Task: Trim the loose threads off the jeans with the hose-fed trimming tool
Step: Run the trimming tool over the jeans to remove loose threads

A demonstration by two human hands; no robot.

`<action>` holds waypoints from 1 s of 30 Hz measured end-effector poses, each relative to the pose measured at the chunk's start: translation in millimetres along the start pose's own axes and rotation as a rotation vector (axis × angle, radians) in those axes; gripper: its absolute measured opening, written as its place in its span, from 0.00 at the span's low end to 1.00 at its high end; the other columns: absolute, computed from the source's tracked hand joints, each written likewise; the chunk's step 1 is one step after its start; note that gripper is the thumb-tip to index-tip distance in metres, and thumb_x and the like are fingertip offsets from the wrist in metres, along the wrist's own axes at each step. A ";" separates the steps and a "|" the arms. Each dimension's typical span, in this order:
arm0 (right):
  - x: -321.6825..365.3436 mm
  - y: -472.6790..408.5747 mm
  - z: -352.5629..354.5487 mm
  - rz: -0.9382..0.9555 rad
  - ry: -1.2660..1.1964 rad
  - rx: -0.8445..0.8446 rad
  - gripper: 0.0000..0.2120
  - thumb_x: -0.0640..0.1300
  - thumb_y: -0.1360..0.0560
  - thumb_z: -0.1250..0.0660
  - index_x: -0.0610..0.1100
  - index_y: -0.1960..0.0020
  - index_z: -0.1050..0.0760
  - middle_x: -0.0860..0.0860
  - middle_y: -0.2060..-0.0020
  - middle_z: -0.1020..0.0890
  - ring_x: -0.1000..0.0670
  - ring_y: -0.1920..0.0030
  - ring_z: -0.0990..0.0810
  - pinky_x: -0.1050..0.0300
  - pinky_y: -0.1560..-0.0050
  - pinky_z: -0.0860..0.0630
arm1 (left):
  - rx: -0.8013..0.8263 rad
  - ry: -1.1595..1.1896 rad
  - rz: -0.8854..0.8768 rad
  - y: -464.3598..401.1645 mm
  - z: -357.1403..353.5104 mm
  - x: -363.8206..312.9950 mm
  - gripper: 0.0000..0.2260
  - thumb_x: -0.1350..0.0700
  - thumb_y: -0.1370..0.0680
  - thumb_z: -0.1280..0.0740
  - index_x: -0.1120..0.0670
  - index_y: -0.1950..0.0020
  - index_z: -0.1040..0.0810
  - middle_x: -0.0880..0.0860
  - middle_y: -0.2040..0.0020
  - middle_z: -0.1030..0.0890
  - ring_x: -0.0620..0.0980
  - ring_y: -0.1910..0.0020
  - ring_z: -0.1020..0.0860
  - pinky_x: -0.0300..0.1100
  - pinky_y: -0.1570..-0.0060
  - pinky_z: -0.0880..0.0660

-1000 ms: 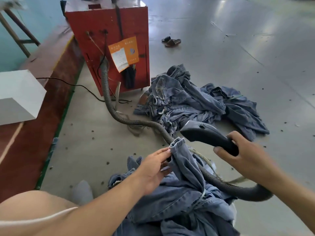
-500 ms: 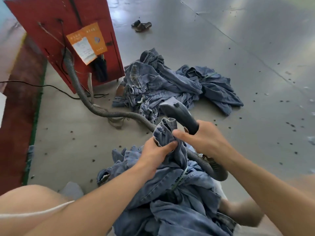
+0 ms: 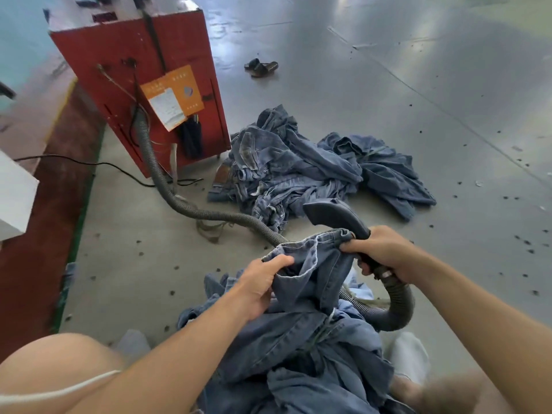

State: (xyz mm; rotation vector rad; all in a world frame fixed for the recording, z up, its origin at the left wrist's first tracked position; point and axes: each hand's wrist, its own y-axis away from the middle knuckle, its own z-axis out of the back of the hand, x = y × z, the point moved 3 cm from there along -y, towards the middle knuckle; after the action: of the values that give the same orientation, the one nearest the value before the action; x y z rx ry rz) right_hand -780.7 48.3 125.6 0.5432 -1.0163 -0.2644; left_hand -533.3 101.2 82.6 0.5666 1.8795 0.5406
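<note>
I see my two hands, the left hand [image 3: 263, 282] and the right hand [image 3: 379, 249]. There is one trimming tool [image 3: 337, 215], one hose [image 3: 167, 186], one red box [image 3: 143, 70], two sandals [image 3: 261, 67] far away, and two heaps of jeans: a near heap [image 3: 298, 348] and a far heap [image 3: 298, 168].

An orange card [image 3: 179, 90] hangs on the side of a red metal cabinet [image 3: 131, 58], carrying a round grey emblem and short lines of pale print too small and blurred to read; a white paper slip [image 3: 168, 110] fixed over its lower left corner bears faint lines of print, equally illegible. No other text, brand, number or sign can be made out anywhere in view
</note>
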 end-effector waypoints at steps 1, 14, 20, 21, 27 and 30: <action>2.6 -0.8 -0.2 0.032 0.026 0.002 0.16 0.50 0.27 0.22 0.39 0.60 0.24 0.44 0.72 0.22 0.47 0.74 0.23 0.59 0.75 0.28 | 0.043 0.019 -0.005 -1.3 1.4 0.5 0.11 0.63 0.21 0.31 0.53 0.60 0.12 0.58 0.52 0.14 0.53 0.57 0.17 0.44 0.54 0.22; 24.1 35.3 14.4 0.407 0.286 -0.220 0.12 0.67 0.24 0.37 0.63 0.47 0.33 0.47 0.66 0.16 0.50 0.71 0.16 0.55 0.71 0.19 | -0.090 0.126 0.023 -10.3 -1.5 5.8 0.06 0.62 0.21 0.29 0.58 0.44 0.16 0.60 0.54 0.14 0.57 0.61 0.15 0.49 0.59 0.18; 23.1 64.1 13.2 0.447 0.506 -0.012 0.13 0.73 0.30 0.39 0.70 0.49 0.30 0.63 0.65 0.18 0.58 0.69 0.19 0.65 0.69 0.25 | -0.142 0.177 0.036 -17.3 2.0 5.1 0.03 0.62 0.20 0.30 0.57 0.49 0.16 0.59 0.59 0.14 0.55 0.67 0.16 0.46 0.67 0.19; 19.5 62.6 9.5 0.438 0.547 0.012 0.12 0.71 0.27 0.38 0.67 0.49 0.28 0.61 0.65 0.18 0.57 0.69 0.20 0.65 0.69 0.26 | -0.133 0.181 0.028 -18.0 1.3 5.3 0.04 0.63 0.20 0.30 0.57 0.49 0.16 0.59 0.59 0.14 0.55 0.66 0.15 0.46 0.67 0.19; 16.8 43.8 -13.8 0.450 0.641 -0.126 0.11 0.64 0.19 0.39 0.58 0.44 0.28 0.55 0.65 0.19 0.57 0.66 0.21 0.56 0.64 0.25 | 0.032 0.115 0.008 -15.4 -0.1 -4.6 0.09 0.64 0.19 0.32 0.59 0.40 0.18 0.62 0.48 0.15 0.56 0.57 0.16 0.52 0.50 0.18; 20.3 45.8 -12.5 0.465 0.567 -0.177 0.13 0.66 0.21 0.41 0.59 0.46 0.29 0.54 0.67 0.20 0.58 0.66 0.21 0.58 0.68 0.26 | 0.090 0.086 0.037 -11.7 -0.8 -9.4 0.12 0.62 0.18 0.33 0.60 0.35 0.20 0.62 0.44 0.16 0.57 0.53 0.17 0.56 0.40 0.23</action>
State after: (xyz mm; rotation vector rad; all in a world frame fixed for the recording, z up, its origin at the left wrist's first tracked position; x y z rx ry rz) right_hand -761.4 81.4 160.3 0.1868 -0.5336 0.2078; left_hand -532.4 86.2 82.5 0.6475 1.9861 0.5139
